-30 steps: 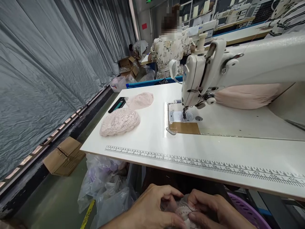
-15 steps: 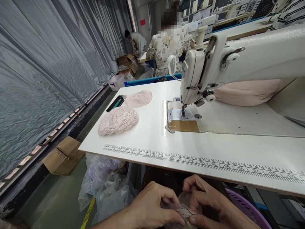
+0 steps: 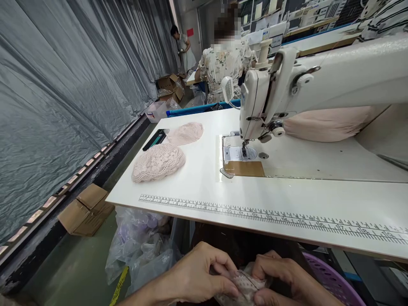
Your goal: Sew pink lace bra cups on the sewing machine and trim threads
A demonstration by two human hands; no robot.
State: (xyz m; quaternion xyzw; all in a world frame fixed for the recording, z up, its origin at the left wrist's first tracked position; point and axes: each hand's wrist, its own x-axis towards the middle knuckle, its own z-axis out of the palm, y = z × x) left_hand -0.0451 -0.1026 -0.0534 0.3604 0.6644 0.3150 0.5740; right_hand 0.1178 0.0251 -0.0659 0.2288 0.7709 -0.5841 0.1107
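Observation:
Below the front edge of the sewing table, my left hand (image 3: 204,274) pinches a small piece of sheer, pale dotted fabric (image 3: 245,284). My right hand (image 3: 283,276) grips the other side of that fabric, close to my left hand. On the white table (image 3: 197,178), a pale pink lace piece (image 3: 158,162) lies at the left, with a flatter pink fabric piece (image 3: 186,133) behind it. The sewing machine (image 3: 255,106) stands at the right, its needle area away from both hands.
A black and green card (image 3: 154,140) lies beside the pink pieces. More pink fabric (image 3: 328,123) rests behind the machine arm. Plastic bags (image 3: 140,242) and a cardboard box (image 3: 84,210) sit below left, a purple basket (image 3: 331,280) below right. People (image 3: 223,63) are farther back.
My right hand has shifted slightly right and down, its fingers repositioned on the fabric, which shows more of its dotted part. In the background, a bent person has straightened up.

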